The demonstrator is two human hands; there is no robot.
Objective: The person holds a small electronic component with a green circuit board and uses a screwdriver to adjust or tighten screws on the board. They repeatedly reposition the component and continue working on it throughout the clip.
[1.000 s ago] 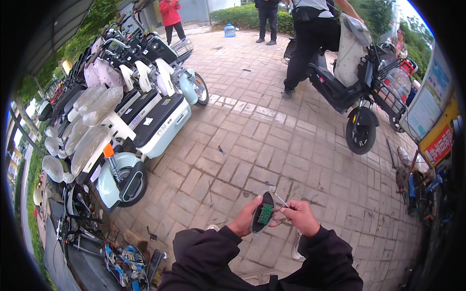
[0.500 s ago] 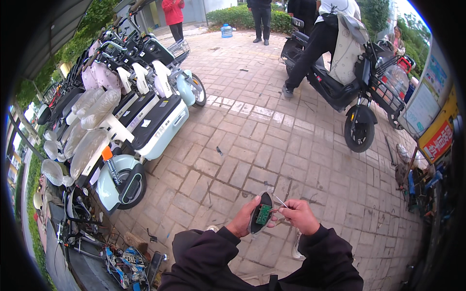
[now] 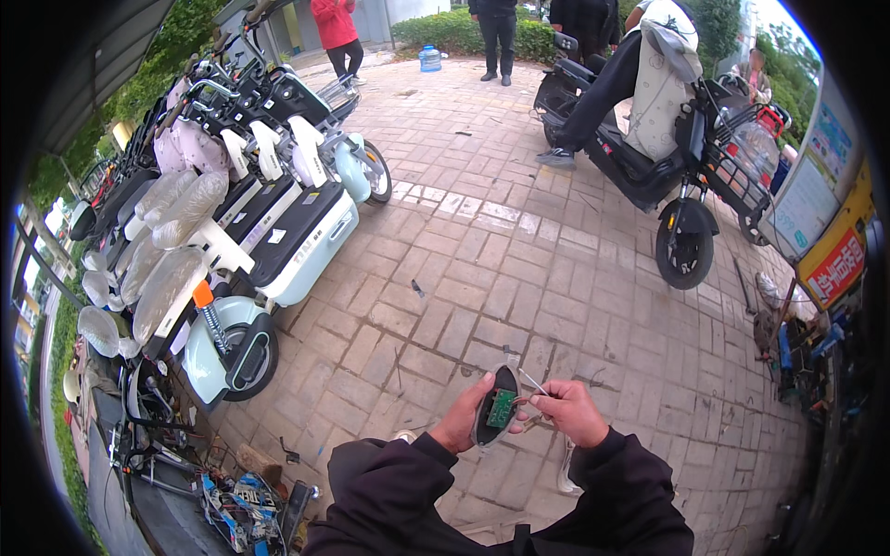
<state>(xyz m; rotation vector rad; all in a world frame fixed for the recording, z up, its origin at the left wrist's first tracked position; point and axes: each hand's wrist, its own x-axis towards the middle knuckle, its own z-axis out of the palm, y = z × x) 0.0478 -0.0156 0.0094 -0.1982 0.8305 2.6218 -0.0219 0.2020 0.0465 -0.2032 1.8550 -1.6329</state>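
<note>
Low in the centre, my left hand (image 3: 459,419) is closed around an oval black casing (image 3: 506,382) with a clear rim, its hollow side facing up. Inside it sits a green circuit board (image 3: 502,408). My right hand (image 3: 573,412) is just right of the casing, fingers pinched on a thin silver rod-like tool (image 3: 531,381) that slants up to the left. The tool's handle is hidden in the hand, so its exact kind cannot be told. Reddish wires (image 3: 521,401) run between the board and my right fingertips.
Electric scooters (image 3: 306,236) stand in a row at left. A person sits on a black scooter (image 3: 681,246) at right; others stand behind, near a blue water jug (image 3: 430,59). Parts and wires (image 3: 246,505) lie lower left. A yellow sign board (image 3: 839,264) edges the right.
The silver tool and my right fingers have shifted only slightly beside the casing. The scooter rider's leg and foot have moved, and the person in red has changed stance.
</note>
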